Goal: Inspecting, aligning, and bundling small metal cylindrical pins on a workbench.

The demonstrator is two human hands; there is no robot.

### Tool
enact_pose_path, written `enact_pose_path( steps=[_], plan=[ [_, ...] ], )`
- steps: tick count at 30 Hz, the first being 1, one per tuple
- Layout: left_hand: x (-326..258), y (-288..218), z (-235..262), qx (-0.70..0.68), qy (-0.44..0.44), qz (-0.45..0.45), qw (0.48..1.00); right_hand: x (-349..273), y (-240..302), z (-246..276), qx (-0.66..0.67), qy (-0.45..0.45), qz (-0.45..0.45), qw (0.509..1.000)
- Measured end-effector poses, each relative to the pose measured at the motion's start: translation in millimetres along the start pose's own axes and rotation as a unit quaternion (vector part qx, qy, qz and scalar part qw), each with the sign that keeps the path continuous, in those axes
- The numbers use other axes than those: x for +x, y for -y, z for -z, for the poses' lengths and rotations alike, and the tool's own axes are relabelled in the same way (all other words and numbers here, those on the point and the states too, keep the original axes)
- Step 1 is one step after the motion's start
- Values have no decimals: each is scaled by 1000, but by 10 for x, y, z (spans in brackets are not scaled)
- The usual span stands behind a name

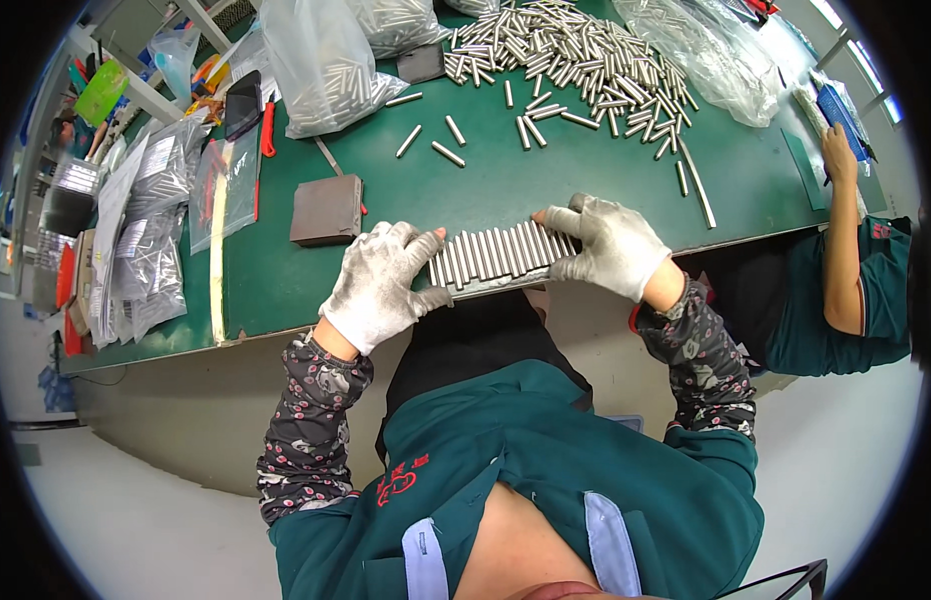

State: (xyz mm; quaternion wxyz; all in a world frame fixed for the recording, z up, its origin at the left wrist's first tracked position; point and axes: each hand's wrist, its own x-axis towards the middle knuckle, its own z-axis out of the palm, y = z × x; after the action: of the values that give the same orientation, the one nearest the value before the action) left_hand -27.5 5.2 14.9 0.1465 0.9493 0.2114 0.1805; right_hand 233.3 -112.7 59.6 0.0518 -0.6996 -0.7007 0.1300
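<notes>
A row of short silvery metal pins point(501, 252) lies side by side at the table's front edge, with a thin flat strip showing under its near side. My left hand point(378, 278), in a white work glove with a bare fingertip showing, grips the left end of the row between fingers and thumb. At the other end my right hand point(618, 248), gloved alike and smudged grey, closes on the last pins. Beyond the row, several loose pins point(449, 153) are scattered on the green table, and a brown rectangular block point(327, 209) sits to the left of them.
A big heap of pins point(576, 60) covers the far middle of the green table point(406, 190). Plastic bags of pins point(331, 75) stand at the back left; a phone point(243, 104) and bagged papers point(151, 210) lie left. At right, a co-worker's arm point(843, 240) reaches to the table.
</notes>
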Motion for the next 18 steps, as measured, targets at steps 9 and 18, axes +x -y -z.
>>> enact_pose_path(
  steps=[9, 18],
  plan=[
    [52, -53, -6, -2, 21, 18, 1000, -83, -124, 8, 81, -48, -38, 995],
    [121, -142, -43, -5, 12, 15, 1000, -180, -239, 52, 122, -57, -30, 990]
  ],
)
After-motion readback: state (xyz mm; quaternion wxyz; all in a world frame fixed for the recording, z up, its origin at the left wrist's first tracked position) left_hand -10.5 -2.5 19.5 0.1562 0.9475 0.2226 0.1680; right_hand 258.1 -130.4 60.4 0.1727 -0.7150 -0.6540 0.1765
